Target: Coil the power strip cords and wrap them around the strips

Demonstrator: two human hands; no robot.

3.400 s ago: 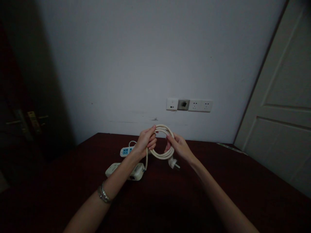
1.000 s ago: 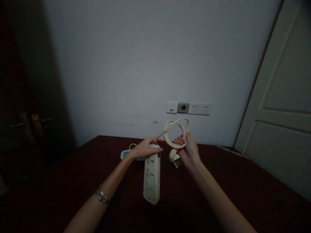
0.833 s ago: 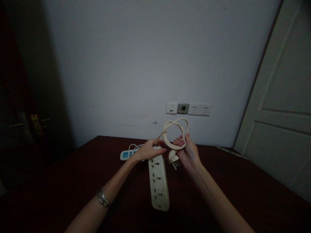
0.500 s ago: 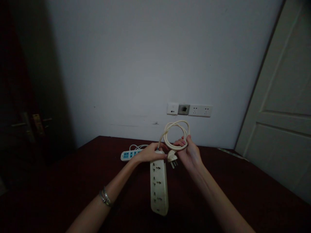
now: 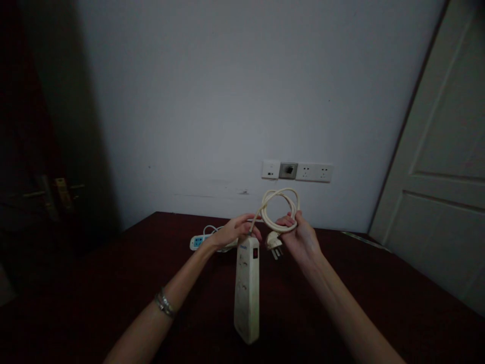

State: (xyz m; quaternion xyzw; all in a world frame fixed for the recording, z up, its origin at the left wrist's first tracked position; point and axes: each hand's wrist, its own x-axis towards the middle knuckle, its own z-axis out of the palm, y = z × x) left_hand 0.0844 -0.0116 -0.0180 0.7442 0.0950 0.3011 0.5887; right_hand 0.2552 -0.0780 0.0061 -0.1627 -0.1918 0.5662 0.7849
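A cream power strip [image 5: 247, 288] hangs upright in front of me, its narrow side with a red switch turned partly to view. Its cream cord [image 5: 267, 222] rises from the top end into a round coil. My right hand [image 5: 301, 237] is closed around the lower right of that coil. Just left of my right palm dangles the plug [image 5: 273, 243], prongs downward. My left hand [image 5: 237, 231] is at the strip's top end, fingers apart and reaching behind the cord; whether they touch it I cannot tell.
A white power strip with blue sockets [image 5: 197, 242] lies on the dark red table [image 5: 182, 303], partly hidden behind my left hand. Wall sockets [image 5: 313, 172] are on the wall beyond. A pale door [image 5: 443, 151] stands on the right, and a dark door with a handle [image 5: 62, 189] on the left.
My left hand has loosened from the strip's top end, and its thumb is off the front. The hanging strip has turned, bringing the red switch into view. The coil shifted slightly right.
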